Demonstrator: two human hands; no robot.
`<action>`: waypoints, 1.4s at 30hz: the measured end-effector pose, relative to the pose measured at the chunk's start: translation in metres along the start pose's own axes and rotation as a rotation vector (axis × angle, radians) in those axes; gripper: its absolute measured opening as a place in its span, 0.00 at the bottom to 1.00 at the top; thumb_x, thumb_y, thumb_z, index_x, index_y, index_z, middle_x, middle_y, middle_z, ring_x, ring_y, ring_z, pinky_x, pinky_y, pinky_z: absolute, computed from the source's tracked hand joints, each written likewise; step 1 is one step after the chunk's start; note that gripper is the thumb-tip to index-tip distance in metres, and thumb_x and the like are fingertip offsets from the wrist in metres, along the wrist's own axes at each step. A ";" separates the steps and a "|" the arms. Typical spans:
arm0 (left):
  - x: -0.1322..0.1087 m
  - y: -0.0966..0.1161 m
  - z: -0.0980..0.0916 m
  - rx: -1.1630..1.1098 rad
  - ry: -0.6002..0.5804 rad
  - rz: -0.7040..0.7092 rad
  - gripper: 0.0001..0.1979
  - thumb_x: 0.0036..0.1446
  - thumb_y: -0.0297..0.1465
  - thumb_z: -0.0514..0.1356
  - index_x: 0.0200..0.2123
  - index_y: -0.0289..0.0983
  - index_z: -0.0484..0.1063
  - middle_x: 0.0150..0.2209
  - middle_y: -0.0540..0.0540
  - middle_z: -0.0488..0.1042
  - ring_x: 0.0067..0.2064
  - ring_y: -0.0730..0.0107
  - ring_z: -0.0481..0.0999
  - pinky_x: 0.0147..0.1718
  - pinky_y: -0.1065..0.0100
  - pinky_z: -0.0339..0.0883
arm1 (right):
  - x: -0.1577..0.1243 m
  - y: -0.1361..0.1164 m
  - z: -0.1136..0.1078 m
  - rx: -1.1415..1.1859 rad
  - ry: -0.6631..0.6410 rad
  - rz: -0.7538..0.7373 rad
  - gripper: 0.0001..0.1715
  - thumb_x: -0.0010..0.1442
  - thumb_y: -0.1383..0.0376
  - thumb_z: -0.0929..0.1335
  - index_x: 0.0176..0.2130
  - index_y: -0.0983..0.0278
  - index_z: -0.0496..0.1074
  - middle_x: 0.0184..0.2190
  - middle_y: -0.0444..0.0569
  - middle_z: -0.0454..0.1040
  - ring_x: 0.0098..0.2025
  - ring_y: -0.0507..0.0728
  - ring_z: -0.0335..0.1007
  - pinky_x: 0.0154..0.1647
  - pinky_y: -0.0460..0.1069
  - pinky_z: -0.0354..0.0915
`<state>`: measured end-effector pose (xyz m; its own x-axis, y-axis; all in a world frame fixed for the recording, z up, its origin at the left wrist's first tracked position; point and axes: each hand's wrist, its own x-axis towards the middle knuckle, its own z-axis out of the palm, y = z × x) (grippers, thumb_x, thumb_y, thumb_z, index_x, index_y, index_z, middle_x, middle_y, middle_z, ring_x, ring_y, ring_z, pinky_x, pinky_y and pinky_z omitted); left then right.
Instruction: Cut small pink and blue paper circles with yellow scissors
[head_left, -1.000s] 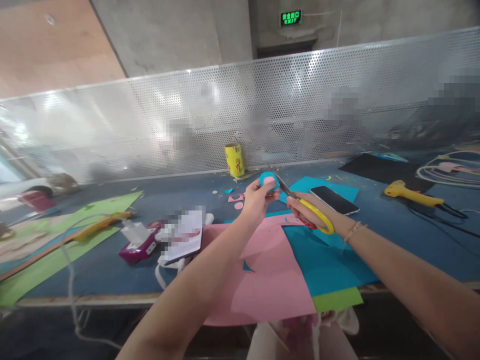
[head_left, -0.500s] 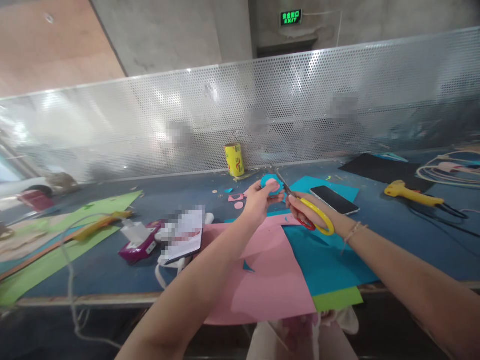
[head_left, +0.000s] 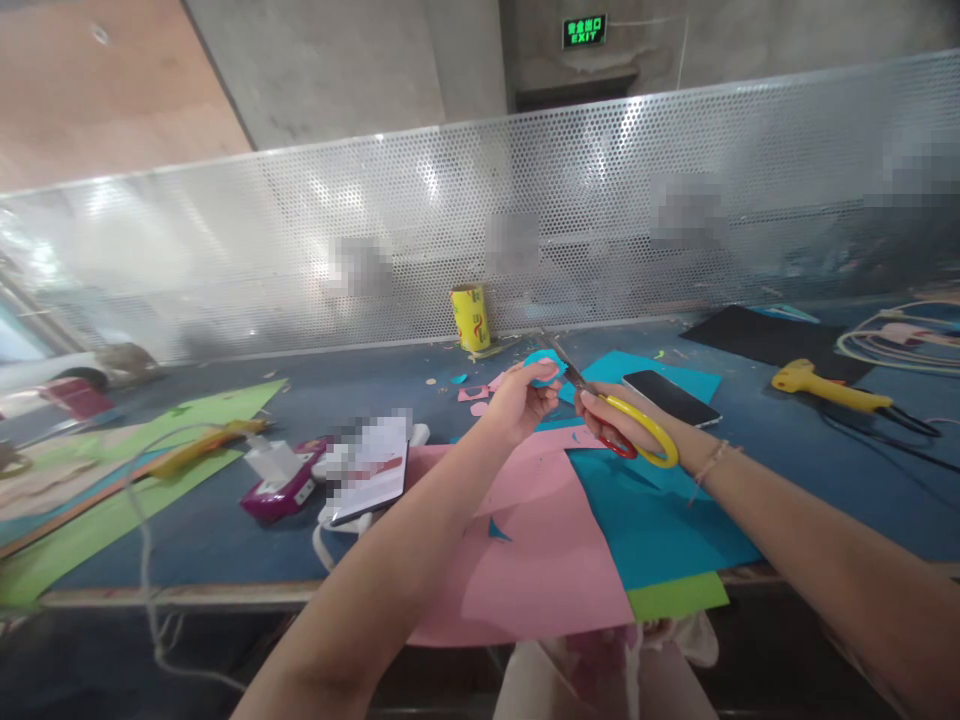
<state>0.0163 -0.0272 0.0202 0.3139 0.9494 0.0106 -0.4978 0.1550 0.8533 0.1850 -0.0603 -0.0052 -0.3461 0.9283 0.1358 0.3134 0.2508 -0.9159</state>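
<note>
My left hand [head_left: 525, 398] pinches a small piece of blue paper [head_left: 541, 358], with a pink patch showing by the thumb. In my right hand [head_left: 600, 405] is a pair of scissors [head_left: 645, 425] with yellow and red handles. Its blades lie along the right edge of the blue piece; whether they are apart is hard to make out. Under my forearms spread a pink sheet [head_left: 532, 560] and a larger blue sheet [head_left: 667, 520]. A blue offcut [head_left: 498, 531] rests on the pink sheet. Pink scraps [head_left: 474, 394] lie just left of my left hand.
A black phone [head_left: 670, 398] lies beside my right wrist. To the left are a propped phone [head_left: 375, 470], a purple power strip [head_left: 281, 495] and green paper [head_left: 217, 405]. A yellow glue gun [head_left: 832, 385] sits right; a yellow roll [head_left: 470, 318] stands behind, near the perforated metal screen [head_left: 247, 260].
The scissors' handles have shifted slightly right and down. My left hand has turned a little, and its lower fingers look more curled. The blue piece stays held.
</note>
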 end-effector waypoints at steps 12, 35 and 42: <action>0.004 0.002 -0.006 0.125 0.000 0.187 0.13 0.36 0.24 0.65 0.18 0.36 0.60 0.15 0.57 0.58 0.16 0.84 0.58 0.16 0.76 0.51 | 0.000 -0.001 -0.010 -0.129 -0.034 -0.007 0.28 0.61 0.41 0.61 0.29 0.62 0.62 0.18 0.39 0.64 0.12 0.46 0.54 0.12 0.44 0.53; 0.007 0.012 -0.013 0.315 -0.021 0.188 0.17 0.39 0.25 0.69 0.17 0.36 0.61 0.13 0.56 0.58 0.15 0.84 0.56 0.16 0.75 0.47 | 0.001 -0.004 -0.014 -0.254 0.002 -0.042 0.29 0.58 0.40 0.63 0.25 0.62 0.63 0.16 0.40 0.62 0.13 0.47 0.53 0.12 0.45 0.52; 0.007 0.014 -0.014 0.306 -0.060 0.168 0.17 0.37 0.25 0.69 0.16 0.36 0.60 0.13 0.56 0.58 0.16 0.85 0.56 0.17 0.75 0.48 | 0.001 -0.005 -0.011 -0.284 0.032 -0.020 0.27 0.58 0.42 0.63 0.27 0.62 0.64 0.16 0.40 0.62 0.12 0.46 0.52 0.10 0.44 0.51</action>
<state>-0.0005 -0.0148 0.0251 0.2994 0.9355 0.1874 -0.2841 -0.1001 0.9535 0.1928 -0.0578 0.0039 -0.3286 0.9293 0.1688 0.5437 0.3322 -0.7708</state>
